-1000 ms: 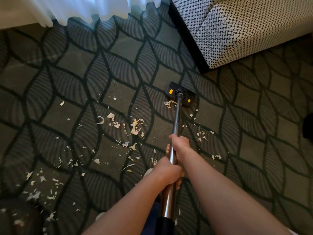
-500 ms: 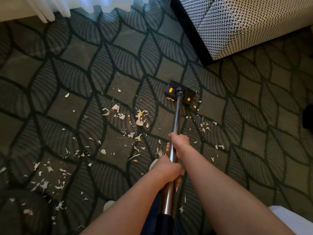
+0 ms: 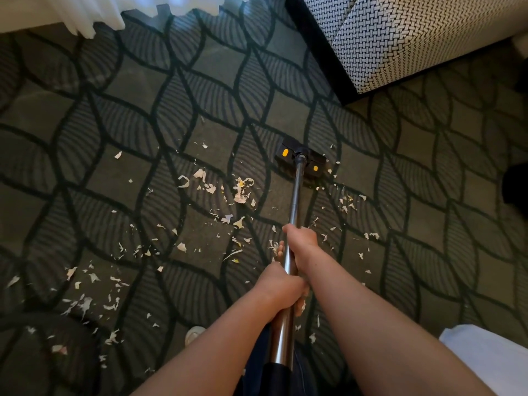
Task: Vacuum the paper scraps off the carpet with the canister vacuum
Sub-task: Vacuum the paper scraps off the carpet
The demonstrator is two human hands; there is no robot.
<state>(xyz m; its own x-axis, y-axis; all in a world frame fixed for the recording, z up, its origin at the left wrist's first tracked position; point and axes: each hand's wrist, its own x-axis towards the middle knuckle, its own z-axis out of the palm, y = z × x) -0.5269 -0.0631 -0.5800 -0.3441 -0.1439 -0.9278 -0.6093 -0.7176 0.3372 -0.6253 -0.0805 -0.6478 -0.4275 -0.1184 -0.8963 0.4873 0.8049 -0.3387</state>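
Wand (image 3: 295,195) chrome, black floor head (image 3: 301,161), left grip (image 3: 281,287) and right grip (image 3: 301,241) clasping it

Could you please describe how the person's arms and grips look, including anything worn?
The left forearm and right forearm are bare, with no sleeves in view. The left grip and right grip are bare hands: no gloves, rings, watch or wristbands visible.

No text, brand or number is readable anywhere. The vacuum floor head (image 3: 310,167) carries only two plain yellow marks.
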